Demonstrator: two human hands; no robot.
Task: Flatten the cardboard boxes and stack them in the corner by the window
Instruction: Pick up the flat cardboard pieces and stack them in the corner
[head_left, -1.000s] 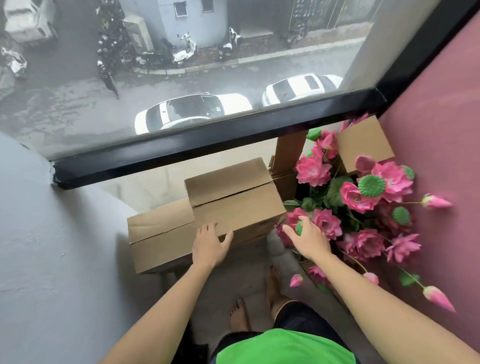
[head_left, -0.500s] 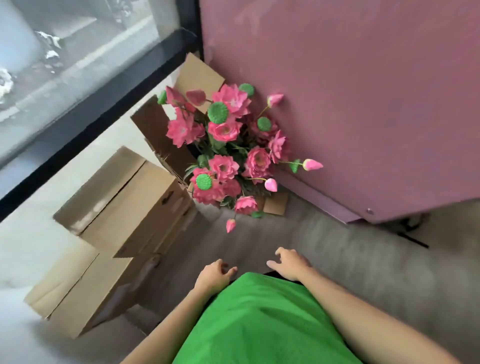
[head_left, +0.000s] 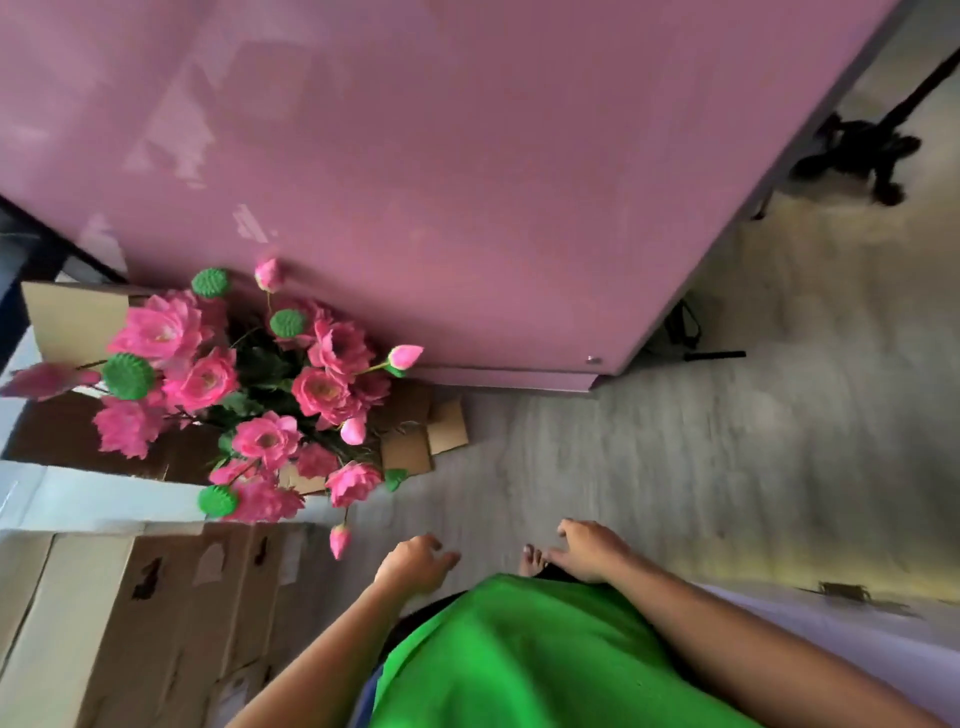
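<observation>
Boxes (head_left: 156, 623) are lying stacked at lower left on the floor (head_left: 649, 467), with the flowers (head_left: 244, 395) just beyond them against the pink wall (head_left: 467, 156). A second ago both hands were resting on that stack by the window; now the view is swinging away from the glass. The left hand (head_left: 413, 566) is hanging loosely curled and holding nothing, and the right hand (head_left: 589, 551) is likewise loose and bare. Both are hovering apart from the cardboard, which suggests this batch is placed and the person is turning to fetch more.
</observation>
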